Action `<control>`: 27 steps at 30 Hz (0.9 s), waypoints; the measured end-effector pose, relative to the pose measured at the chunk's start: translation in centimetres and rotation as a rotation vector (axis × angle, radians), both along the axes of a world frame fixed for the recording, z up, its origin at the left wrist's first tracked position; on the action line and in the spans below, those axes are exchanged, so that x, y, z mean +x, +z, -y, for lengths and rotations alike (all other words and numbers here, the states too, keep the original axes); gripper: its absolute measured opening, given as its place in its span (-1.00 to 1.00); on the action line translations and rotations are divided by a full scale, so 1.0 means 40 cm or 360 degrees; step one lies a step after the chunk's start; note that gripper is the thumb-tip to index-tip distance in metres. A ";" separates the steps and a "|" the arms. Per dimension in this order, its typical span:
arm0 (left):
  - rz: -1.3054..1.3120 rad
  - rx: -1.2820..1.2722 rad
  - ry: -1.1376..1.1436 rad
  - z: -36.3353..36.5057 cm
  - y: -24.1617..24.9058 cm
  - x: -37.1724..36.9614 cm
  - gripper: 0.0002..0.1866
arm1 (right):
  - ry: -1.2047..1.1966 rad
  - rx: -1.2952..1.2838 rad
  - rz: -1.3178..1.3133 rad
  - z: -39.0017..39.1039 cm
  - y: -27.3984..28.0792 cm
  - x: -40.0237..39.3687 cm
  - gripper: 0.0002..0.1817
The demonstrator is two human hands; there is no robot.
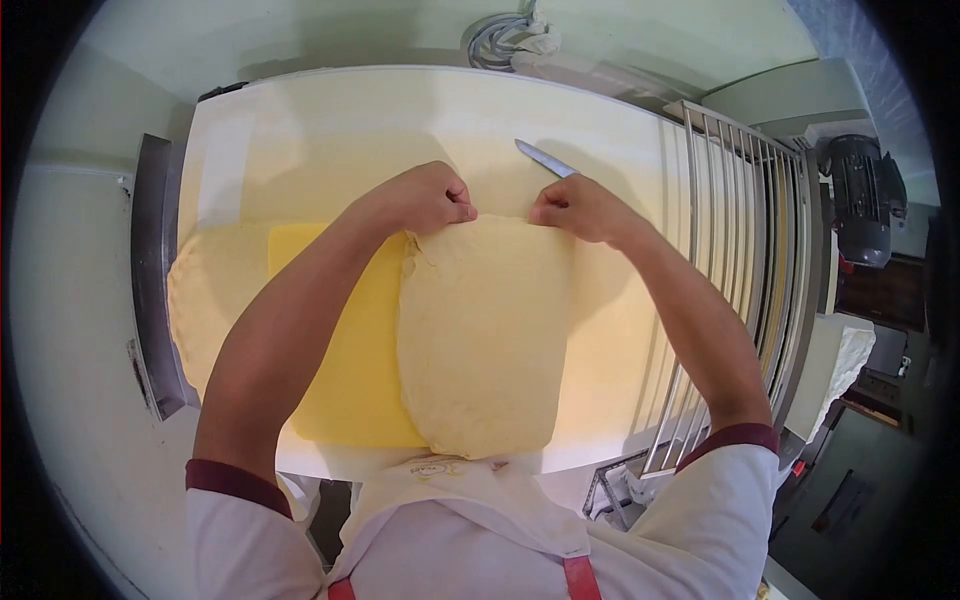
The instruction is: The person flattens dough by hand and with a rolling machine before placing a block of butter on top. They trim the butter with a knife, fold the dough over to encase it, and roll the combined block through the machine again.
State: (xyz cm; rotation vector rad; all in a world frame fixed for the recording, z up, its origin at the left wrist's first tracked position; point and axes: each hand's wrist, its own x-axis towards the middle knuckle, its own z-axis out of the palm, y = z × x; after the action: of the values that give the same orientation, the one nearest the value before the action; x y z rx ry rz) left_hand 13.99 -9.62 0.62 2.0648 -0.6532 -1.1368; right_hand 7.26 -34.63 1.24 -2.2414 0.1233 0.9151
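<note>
Dough sheet: pale cream and matte, with a slightly rough left edge. You have it folded over the butter slab, so that a rounded flap covers the slab's right part. More of the same dough spreads out beyond the slab on its left side.
Butter slab: a flat, smooth rectangle of a stronger yellow than the dough. It lies in the middle of the white conveyor belt, and its left half is bare.
Left hand: your fingers are curled tight and pinch the far edge of the dough flap, just beyond the slab's far edge. Your forearm crosses over the bare butter.
Right hand: your fingers are likewise bent in and grip the same far edge of the flap, a little to the right of your left hand. The two hands are close together but apart.
Knife: the blade lies flat on the belt beyond the slab, just behind your right hand.
Wire guard: a metal grille, tilted up, to the right of the slab.
Motor: dark housing, further right of the slab past the guard.
Writing: a small print shows on your apron at the near edge of the slab, too small to read.
</note>
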 end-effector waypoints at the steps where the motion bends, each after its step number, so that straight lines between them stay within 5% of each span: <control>1: 0.0005 0.0021 -0.0009 -0.003 0.000 0.001 -0.79 | -0.0021 0.0013 -0.0004 0.011 -0.004 0.002 -0.72; 7: -0.0057 -0.0075 -0.0028 -0.001 -0.021 0.008 -0.74 | 0.0078 -0.0193 -0.0018 0.000 0.032 -0.017 -0.73; 11: 0.0011 -0.0242 -0.0159 0.115 -0.042 -0.013 -0.70 | -0.0949 0.0342 0.0914 0.041 -0.008 -0.185 -0.62; 14: 0.0133 -0.0237 -0.0322 0.257 -0.055 -0.048 -0.71 | -0.1511 0.0589 0.1114 0.012 0.002 -0.379 -0.62; 19: 0.0233 -0.0106 -0.0367 0.319 -0.038 -0.064 -0.80 | -0.1916 0.0745 0.1037 -0.035 -0.082 -0.666 -0.67; 23: 0.0231 0.0012 -0.0303 0.316 -0.062 -0.071 -0.78 | -0.1701 0.0620 0.0956 -0.087 -0.084 -0.753 -0.70; 27: 0.1602 -0.0623 -0.0063 0.219 -0.040 -0.186 -0.68 | -0.0392 0.0033 0.1516 -0.193 -0.013 -0.758 -0.58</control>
State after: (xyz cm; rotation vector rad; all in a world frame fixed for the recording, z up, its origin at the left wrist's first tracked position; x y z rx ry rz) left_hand 6.53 -18.37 -0.98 2.1688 -1.2531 0.1212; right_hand -23.06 -26.92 0.71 -2.3362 -0.0507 -0.3199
